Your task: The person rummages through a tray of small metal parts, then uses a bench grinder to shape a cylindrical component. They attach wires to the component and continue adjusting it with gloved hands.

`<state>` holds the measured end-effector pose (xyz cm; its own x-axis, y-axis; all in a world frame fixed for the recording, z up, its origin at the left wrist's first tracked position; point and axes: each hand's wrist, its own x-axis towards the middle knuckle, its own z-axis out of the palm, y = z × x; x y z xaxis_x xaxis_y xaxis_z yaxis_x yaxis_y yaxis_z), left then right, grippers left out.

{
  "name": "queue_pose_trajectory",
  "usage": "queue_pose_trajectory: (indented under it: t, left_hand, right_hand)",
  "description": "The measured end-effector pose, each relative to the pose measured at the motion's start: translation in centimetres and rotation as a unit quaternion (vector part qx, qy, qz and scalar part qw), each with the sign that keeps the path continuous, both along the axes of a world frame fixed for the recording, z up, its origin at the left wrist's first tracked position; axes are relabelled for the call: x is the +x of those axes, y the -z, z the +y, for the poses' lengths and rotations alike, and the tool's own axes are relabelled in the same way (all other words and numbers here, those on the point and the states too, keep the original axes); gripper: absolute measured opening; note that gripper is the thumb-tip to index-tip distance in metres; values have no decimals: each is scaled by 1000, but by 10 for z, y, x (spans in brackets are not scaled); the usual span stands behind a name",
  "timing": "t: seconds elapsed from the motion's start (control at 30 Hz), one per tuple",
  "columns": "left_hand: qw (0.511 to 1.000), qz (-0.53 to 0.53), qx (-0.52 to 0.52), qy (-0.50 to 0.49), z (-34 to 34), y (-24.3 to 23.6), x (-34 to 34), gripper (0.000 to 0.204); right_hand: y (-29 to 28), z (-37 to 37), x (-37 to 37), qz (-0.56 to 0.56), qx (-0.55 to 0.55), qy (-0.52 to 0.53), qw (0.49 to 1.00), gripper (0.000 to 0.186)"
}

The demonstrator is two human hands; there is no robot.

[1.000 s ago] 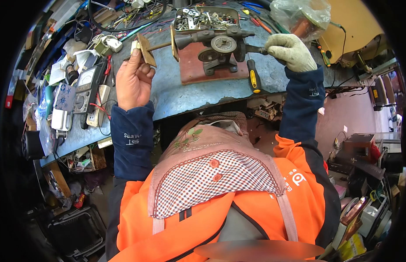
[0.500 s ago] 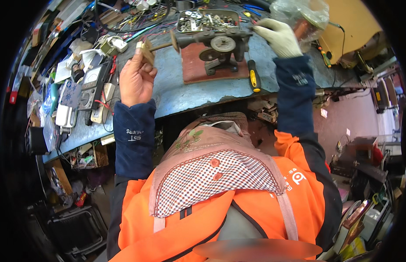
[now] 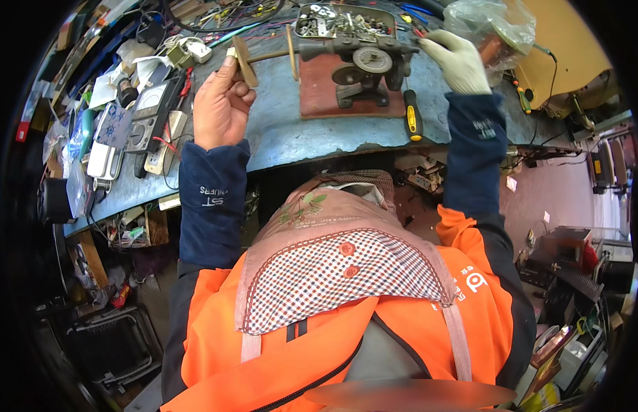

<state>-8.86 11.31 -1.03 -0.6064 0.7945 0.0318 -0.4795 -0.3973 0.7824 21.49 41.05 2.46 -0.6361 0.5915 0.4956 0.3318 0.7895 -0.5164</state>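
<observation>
A dark metal hand winder with round dial-like gears [image 3: 372,60] stands on a reddish-brown board [image 3: 319,96]. From its left end a shaft carries an upright wooden disc [image 3: 292,53] and, at the tip, a wooden plate [image 3: 245,63]. My left hand [image 3: 223,106] is bare, with something white on the thumb tip. Its fingers curl closed right beside the plate; what they pinch, if anything, is too small to make out. My right hand [image 3: 459,60], in a white glove, has its fingertips closed at the winder's right end, on what looks like the mostly hidden crank.
Behind the winder sits a metal tray [image 3: 346,20] of small parts. A yellow-and-black screwdriver [image 3: 413,120] lies right of the board. A multimeter [image 3: 151,110], cables and clutter fill the bench's left. A plastic bag [image 3: 494,31] covers a container at the back right.
The wooden plate and disc have turned on the shaft; the plate shows more edge-on now. Both hands stay at the winder's two ends. The whole view has shifted slightly.
</observation>
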Motion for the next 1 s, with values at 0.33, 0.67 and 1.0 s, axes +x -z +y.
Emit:
queue_pose_trajectory:
  t: [0.33, 0.67, 1.0]
  left_hand:
    - [1000, -7, 0, 0, -2, 0, -2, 20]
    - [999, 20, -23, -21, -2, 1, -2, 20]
    - [999, 10, 10, -29, -2, 8, -7, 21]
  right_hand:
    - [33, -3, 3, -216, -119, -40, 968, 31]
    - [11, -36, 67, -60, -305, -114, 944, 21]
    - [32, 49, -7, -1, -65, -53, 996, 26]
